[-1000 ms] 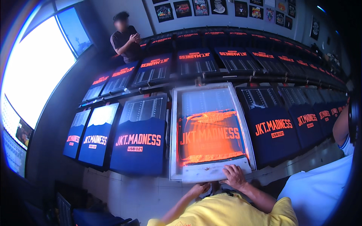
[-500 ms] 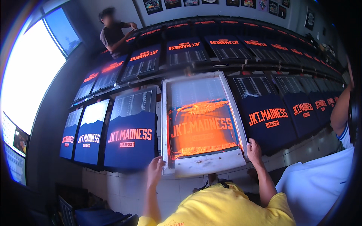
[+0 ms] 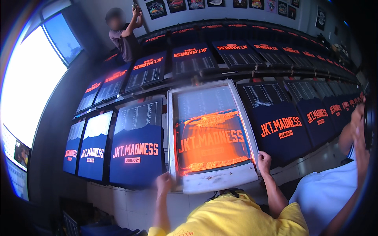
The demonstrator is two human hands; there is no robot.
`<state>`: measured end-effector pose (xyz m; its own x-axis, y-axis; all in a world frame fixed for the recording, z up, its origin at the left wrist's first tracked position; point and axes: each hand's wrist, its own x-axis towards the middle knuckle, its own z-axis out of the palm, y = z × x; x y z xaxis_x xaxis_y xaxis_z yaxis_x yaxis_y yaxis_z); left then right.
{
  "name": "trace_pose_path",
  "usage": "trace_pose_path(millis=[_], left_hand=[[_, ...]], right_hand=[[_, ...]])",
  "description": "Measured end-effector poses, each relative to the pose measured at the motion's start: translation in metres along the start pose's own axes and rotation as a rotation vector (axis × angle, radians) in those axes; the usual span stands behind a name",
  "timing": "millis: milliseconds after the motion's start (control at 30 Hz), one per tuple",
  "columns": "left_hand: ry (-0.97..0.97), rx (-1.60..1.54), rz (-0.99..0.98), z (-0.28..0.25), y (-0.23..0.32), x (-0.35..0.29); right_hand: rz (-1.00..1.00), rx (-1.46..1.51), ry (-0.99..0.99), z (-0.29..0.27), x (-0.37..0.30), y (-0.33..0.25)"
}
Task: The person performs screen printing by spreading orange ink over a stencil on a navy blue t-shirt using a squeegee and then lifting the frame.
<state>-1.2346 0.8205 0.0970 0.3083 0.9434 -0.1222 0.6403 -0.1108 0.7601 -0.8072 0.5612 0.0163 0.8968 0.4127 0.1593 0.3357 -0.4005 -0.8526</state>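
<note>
Left hand (image 3: 163, 183) and right hand (image 3: 264, 162) each curl around a near corner of the printing screen (image 3: 210, 135), which lies orange-inked on a navy shirt; printed shirts (image 3: 136, 151) lie alongside it, rows beyond apparently done too.

Dark rectangular posters (image 3: 189, 4) line the far wall.

Printing screen (image 3: 210, 133): pale grey-white frame, mesh smeared bright orange with lettering pattern. Shirts (image 3: 136, 155): navy blue, orange block lettering, pale grid print above. Wearer's shirt (image 3: 236, 216): yellow. Neighbour's sleeve (image 3: 323, 192): white.
</note>
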Motion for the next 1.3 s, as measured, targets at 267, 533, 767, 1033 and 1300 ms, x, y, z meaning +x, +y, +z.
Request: trace_pose_path(millis=[267,533,767,1033,1300], left_hand=[[0.030,-0.068,-0.083,-0.004,-0.008,0.004],[-0.075,-0.043,-0.053,-0.001,-0.027,0.013],[0.089,0.188,0.042,0.004,-0.007,-0.004],[-0.085,0.262,0.547,-0.024,0.027,-0.069],[-0.364,0.547,0.819,-0.013,0.057,-0.082]], right_hand=[[-0.046,-0.012,0.040,0.007,-0.003,-0.010],[0.013,-0.013,0.039,0.004,-0.005,-0.020],[-0.096,-0.101,-0.044,-0.005,0.003,-0.027],[-0.562,-0.253,-0.316,-0.058,-0.050,-0.087],[-0.926,-0.606,-0.777,-0.070,-0.053,-0.110]])
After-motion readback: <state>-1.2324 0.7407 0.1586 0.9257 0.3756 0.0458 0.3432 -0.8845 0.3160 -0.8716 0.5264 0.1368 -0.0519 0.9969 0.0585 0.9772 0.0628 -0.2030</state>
